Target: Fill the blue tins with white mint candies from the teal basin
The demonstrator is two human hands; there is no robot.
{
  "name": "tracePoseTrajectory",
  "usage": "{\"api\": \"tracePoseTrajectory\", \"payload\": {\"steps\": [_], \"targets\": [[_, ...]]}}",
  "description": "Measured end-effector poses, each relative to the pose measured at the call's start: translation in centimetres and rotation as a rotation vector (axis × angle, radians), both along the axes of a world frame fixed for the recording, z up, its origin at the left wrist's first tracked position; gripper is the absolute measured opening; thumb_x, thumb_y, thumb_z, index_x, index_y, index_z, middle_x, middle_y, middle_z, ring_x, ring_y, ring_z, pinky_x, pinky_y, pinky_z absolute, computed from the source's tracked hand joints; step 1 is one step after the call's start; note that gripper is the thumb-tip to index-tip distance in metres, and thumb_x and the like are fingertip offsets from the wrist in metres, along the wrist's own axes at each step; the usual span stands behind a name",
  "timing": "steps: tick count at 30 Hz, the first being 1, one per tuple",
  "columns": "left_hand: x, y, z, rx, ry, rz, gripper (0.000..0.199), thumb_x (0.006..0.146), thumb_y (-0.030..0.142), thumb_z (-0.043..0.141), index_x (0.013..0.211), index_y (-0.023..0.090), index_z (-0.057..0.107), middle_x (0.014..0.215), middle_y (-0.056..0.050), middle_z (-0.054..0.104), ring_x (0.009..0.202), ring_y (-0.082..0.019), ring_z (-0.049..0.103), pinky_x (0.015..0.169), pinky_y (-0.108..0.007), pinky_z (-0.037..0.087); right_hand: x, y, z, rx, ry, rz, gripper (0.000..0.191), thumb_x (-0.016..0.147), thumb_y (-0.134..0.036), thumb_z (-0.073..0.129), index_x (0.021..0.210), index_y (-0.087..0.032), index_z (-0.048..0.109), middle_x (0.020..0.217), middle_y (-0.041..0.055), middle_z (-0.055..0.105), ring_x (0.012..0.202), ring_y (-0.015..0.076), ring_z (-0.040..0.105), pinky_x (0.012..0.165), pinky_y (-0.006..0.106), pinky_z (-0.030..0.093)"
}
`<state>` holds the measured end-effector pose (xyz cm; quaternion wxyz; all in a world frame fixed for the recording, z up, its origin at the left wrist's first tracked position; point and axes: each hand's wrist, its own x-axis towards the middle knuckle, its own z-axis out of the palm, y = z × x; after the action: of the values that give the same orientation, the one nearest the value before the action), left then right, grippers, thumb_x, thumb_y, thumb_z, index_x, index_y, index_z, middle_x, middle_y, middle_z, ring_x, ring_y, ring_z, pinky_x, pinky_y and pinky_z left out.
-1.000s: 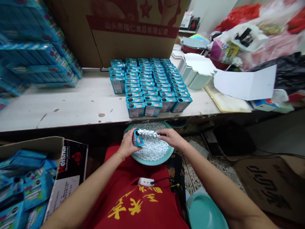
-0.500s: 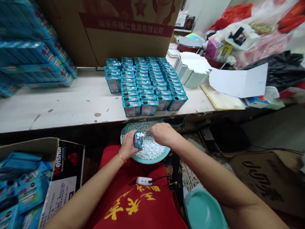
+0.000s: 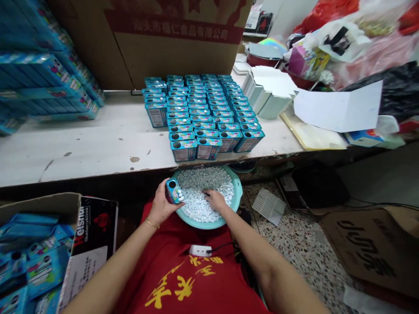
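My left hand (image 3: 160, 204) is wrapped round a small blue candy tin (image 3: 173, 188), tilted at the left rim of a turquoise basin (image 3: 238, 195). A few white candies lie on the tin's printed top, beside its dark round spot. White candy pellets (image 3: 199, 213) fill the basin. Into the middle of them reaches my right hand (image 3: 215, 199), its fingers bent and close together. Something small and dark shows at those fingertips; what they hold, if anything, is hidden.
Rows of blue tins (image 3: 209, 117) stand on the white table (image 3: 98, 144) above the basin. Stacked blue packs (image 3: 49, 87) and a large carton (image 3: 176, 56) are behind. An open box (image 3: 94, 226) of blue packs sits left. A power strip (image 3: 200, 250) lies on my lap.
My right hand has moved away from the tin, down into the candies. My left hand has shifted left with the tin, and the candies heaped on its top are fewer.
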<state>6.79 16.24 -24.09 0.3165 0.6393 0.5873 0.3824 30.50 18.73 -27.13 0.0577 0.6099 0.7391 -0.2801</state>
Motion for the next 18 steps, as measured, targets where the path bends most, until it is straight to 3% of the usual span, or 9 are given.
{"api": "tracePoseTrajectory", "payload": {"steps": [2,5,10,14,18], "targets": [[-0.5,-0.2,-0.3,-0.023,-0.024,0.024,0.091,0.052,0.039,0.075,0.127,0.021,0.027,0.125,-0.012,0.041,0.116,-0.028,0.042,0.099,-0.045,0.031,0.1,0.2,-0.6,-0.008,0.083,-0.033,0.035,0.079,-0.022,0.047,0.113,-0.019,0.055,0.108,0.0066,0.062,0.099,0.0185,0.056,0.083,0.028,0.042],[-0.8,-0.4,-0.4,-0.032,-0.031,0.044,0.091,0.052,0.039,0.075,0.127,0.021,0.027,0.125,-0.012,0.041,0.115,-0.028,0.043,0.099,-0.045,0.032,1.9,0.5,0.9,-0.005,0.216,-0.051,0.034,0.077,-0.02,0.049,0.111,-0.018,0.056,0.105,0.0043,0.063,0.095,0.0157,0.057,0.082,0.027,0.043],[0.8,-0.1,0.2,0.027,0.051,-0.009,0.09,0.051,0.041,0.075,0.125,0.02,0.029,0.123,-0.011,0.043,0.115,-0.028,0.042,0.099,-0.043,0.033,3.7,1.4,8.2,0.058,0.467,-0.02,0.032,0.074,-0.021,0.053,0.106,-0.017,0.059,0.098,0.0044,0.065,0.09,0.0164,0.058,0.081,0.029,0.043],[2.7,0.4,0.5,0.067,0.148,-0.059,0.09,0.05,0.04,0.075,0.125,0.019,0.03,0.122,-0.011,0.044,0.114,-0.029,0.041,0.098,-0.043,0.034,2.4,2.2,14.2,0.105,0.242,0.181,0.03,0.076,-0.024,0.051,0.105,-0.023,0.061,0.103,0.0031,0.064,0.096,0.0182,0.057,0.082,0.029,0.042],[3.9,0.4,0.7,0.113,0.218,-0.1,0.092,0.049,0.039,0.075,0.127,0.019,0.029,0.123,-0.011,0.043,0.115,-0.029,0.04,0.099,-0.044,0.032,-0.1,2.6,17.4,0.146,-0.151,0.347,0.029,0.08,-0.029,0.044,0.103,-0.024,0.061,0.102,0.0056,0.064,0.095,0.0208,0.057,0.079,0.031,0.042]]}}
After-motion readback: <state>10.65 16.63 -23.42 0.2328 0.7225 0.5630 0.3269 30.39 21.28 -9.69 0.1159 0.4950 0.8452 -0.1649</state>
